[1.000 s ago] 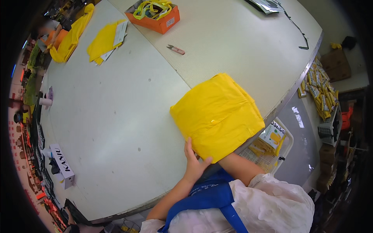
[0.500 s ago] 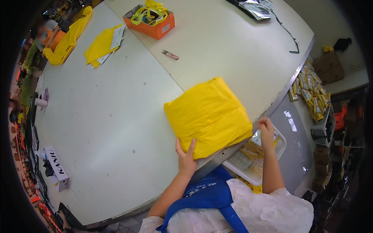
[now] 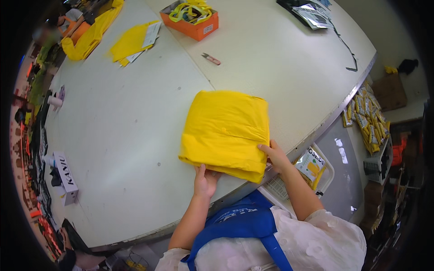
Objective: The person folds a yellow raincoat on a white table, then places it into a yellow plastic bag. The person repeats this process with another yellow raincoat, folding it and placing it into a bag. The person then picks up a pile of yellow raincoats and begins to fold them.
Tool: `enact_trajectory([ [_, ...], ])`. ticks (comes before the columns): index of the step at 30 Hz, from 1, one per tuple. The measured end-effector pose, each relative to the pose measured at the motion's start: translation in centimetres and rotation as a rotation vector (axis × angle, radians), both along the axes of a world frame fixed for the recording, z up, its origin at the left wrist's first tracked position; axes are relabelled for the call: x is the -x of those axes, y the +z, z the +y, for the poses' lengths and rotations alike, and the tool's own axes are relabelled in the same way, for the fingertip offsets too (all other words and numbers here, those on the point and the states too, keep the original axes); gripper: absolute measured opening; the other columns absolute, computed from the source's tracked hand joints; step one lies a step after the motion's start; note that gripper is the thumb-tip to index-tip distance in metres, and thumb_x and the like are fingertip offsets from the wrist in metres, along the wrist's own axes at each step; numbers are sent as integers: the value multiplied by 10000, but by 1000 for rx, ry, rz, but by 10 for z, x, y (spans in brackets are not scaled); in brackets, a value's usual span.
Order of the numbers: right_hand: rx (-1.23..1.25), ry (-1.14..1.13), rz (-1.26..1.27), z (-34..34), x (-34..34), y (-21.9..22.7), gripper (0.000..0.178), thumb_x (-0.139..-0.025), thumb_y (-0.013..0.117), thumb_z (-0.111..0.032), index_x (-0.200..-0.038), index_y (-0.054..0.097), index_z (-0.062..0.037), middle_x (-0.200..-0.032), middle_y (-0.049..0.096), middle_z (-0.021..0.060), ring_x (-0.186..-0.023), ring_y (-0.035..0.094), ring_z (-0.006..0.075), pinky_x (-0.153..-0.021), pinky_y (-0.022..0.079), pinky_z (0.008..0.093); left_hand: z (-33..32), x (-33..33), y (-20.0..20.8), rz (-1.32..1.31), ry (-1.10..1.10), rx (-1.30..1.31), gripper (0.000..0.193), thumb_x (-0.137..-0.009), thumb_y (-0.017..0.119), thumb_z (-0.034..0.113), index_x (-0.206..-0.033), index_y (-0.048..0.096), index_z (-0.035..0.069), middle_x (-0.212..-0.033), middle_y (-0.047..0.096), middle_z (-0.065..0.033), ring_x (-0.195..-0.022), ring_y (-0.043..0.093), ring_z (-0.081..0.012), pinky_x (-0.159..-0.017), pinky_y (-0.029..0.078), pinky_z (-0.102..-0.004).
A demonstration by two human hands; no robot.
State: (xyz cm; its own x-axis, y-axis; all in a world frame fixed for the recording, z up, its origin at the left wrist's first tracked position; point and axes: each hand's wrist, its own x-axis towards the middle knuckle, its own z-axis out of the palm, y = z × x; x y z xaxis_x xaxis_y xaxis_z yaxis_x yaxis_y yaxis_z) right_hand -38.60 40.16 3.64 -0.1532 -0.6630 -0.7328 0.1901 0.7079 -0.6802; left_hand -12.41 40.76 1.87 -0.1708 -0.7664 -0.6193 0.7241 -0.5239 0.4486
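A folded yellow plastic garment [image 3: 226, 131] lies flat on the white table [image 3: 126, 135] near its front edge. My left hand [image 3: 205, 179] rests at the bundle's near edge, its fingers tucked under the lower fold. At the bundle's right near corner, my right hand [image 3: 275, 156] grips the stacked layers with thumb and fingers. Both forearms reach up from the lower edge over a blue apron.
An orange box [image 3: 194, 22] of yellow items, small red snips [image 3: 211, 58], flat yellow pieces [image 3: 133, 43] and dark packets [image 3: 312, 13] lie farther back. A white basket [image 3: 312, 169] with packets sits below the table edge. A small white box [image 3: 65, 176] stands at left.
My right hand came up from the basket beside the table and took the bundle's right corner. The yellow bundle turned slightly and shifted on the table.
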Motion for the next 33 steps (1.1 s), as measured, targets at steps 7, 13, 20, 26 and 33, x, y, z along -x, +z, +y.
enact_trajectory([
  [7, 118, -247, -358, 28, -89, 3, 559, -881, 621, -254, -1360, 374, -107, -1270, 529, 80, -1126, 543, 230, -876, 497, 356, 9, -3, -2, 104, -5, 38, 749, -868, 608, 503, -1445, 293, 143, -1465, 370, -84, -1320, 388, -284, -1092, 325, -455],
  [13, -101, 419, -76, 12, -9, 4, 639, -900, 628, -278, -1425, 309, -105, -1307, 490, 90, -1118, 518, 199, -882, 473, 322, 8, -30, 10, -66, -65, 35, 784, -837, 571, 6, -1449, 120, 199, -1363, 400, -121, -1235, 449, -292, -1050, 397, -428],
  [20, 313, 278, 361, -69, 4, 28, 413, -947, 548, -344, -1178, 555, -1, -896, 617, 64, -812, 517, 136, -728, 445, 305, 29, -21, 1, -317, -103, -47, 747, -886, 619, 131, -1451, 133, 162, -1407, 360, -120, -1270, 415, -293, -1028, 401, -438],
  [26, 107, 265, 143, -68, -12, 20, 360, -957, 528, -303, -1019, 620, 40, -895, 618, 57, -823, 523, 137, -747, 433, 297, 52, -9, 11, -189, -43, -86, 657, -901, 579, 151, -1428, 186, 126, -1377, 401, -115, -1248, 446, -316, -1010, 411, -486],
  [33, 293, 471, 403, -34, 4, -14, 307, -938, 522, -213, -1059, 603, 58, -1039, 592, 116, -942, 528, 184, -844, 426, 324, 60, -10, -8, -111, -7, -68, 533, -904, 527, 150, -1383, 308, 65, -1333, 471, -124, -1235, 469, -309, -1034, 398, -451],
])
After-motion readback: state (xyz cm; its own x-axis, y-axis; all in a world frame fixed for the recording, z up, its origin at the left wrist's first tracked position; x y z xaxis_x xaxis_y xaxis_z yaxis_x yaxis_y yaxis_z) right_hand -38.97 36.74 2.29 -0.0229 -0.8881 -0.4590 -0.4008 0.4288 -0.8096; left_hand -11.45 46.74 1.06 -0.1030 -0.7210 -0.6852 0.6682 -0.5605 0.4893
